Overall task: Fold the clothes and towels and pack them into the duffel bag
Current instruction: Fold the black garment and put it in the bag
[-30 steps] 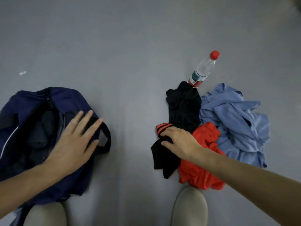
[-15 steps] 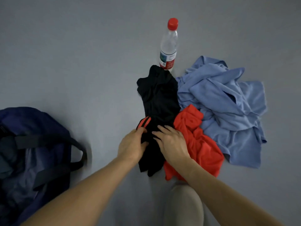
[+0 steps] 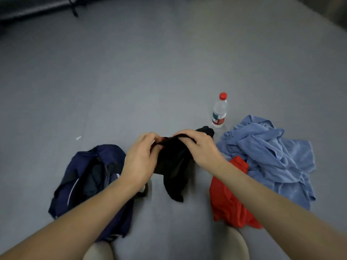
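Above the floor (image 3: pixel 169 81) at centre, the left hand (image 3: pixel 139 160) and right hand (image 3: pixel 199 147) each pinch the top edge of the black garment (image 3: pixel 172 166), which hangs limp. The duffel bag (image 3: pixel 88 175) lies open at eight o'clock. I reckon the cloth could bunch or slip from one hand when spread, or swing into the bottle (image 3: pixel 219 111) at one o'clock.

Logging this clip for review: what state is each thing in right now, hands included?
black garment: held up by both hands, unfolded, lower end hanging.
left hand: grips the black garment.
right hand: grips the black garment.
red garment: crumpled on the floor.
blue garment: crumpled on the floor.
duffel bag: on the floor, unzipped.
water bottle: upright, capped.
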Available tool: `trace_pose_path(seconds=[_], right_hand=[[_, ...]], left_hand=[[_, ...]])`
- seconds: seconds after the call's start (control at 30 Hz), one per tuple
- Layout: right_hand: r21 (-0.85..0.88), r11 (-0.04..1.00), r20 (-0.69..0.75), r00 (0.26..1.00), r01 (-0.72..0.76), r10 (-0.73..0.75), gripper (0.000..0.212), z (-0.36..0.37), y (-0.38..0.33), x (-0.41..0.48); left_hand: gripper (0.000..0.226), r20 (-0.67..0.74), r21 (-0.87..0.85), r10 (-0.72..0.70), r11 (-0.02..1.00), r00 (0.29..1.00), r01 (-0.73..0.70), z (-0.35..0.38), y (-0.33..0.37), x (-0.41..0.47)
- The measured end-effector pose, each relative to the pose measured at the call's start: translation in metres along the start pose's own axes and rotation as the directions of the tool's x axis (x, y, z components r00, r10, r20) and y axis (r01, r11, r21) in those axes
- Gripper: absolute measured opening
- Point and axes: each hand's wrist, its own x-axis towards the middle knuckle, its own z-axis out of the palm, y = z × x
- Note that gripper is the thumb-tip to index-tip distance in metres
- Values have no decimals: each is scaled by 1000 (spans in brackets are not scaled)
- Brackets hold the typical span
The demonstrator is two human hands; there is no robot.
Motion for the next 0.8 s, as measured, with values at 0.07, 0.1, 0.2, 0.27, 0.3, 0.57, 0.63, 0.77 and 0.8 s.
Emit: trace_pose_path(seconds=[0.07, 0.1, 0.2, 0.27, 0.3, 0.57, 0.63, 0.77, 0.8], right_hand=[[61, 997, 59, 996, 56, -59, 21, -10, -53, 5], [98, 993, 72, 995, 65, -72, 23, -15, -76, 6], [264, 963, 119, 989, 57, -92, 30, -24, -141, 6], [296, 952, 152, 981, 72, -121, 32, -24, -170, 4], [277, 958, 157, 980, 74, -121, 33, -22, -181, 2], [26, 995, 172, 981, -100, 94, 21, 16, -215, -24], [-154, 988, 276, 959, -28, 70, 48, 33, -228, -34], [-342, 935, 89, 993, 98, -72, 8, 52, -233, -29], [-342, 935, 57, 995, 96, -81, 17, 52, -234, -28]], left_hand=[[8, -56, -15, -14, 1000, 998, 13, -43, 17, -15], [15, -52, -43, -34, 999, 998, 32, -59, 22, -22], [43, -24, -249, -77, 966, 997, 69, -100, 22, -51], [29, -63, -313, -112, 946, 992, 87, -115, 18, -62], [19, -100, -315, -131, 944, 986, 93, -123, 17, -66], [11, -172, -447, -100, 895, 980, 13, -173, 15, -71], [14, -112, -429, -23, 903, 993, -28, -179, 20, -73], [10, -140, -461, -4, 885, 990, -62, -189, 18, -71], [9, -141, -499, -23, 865, 990, -51, -192, 17, -71]])
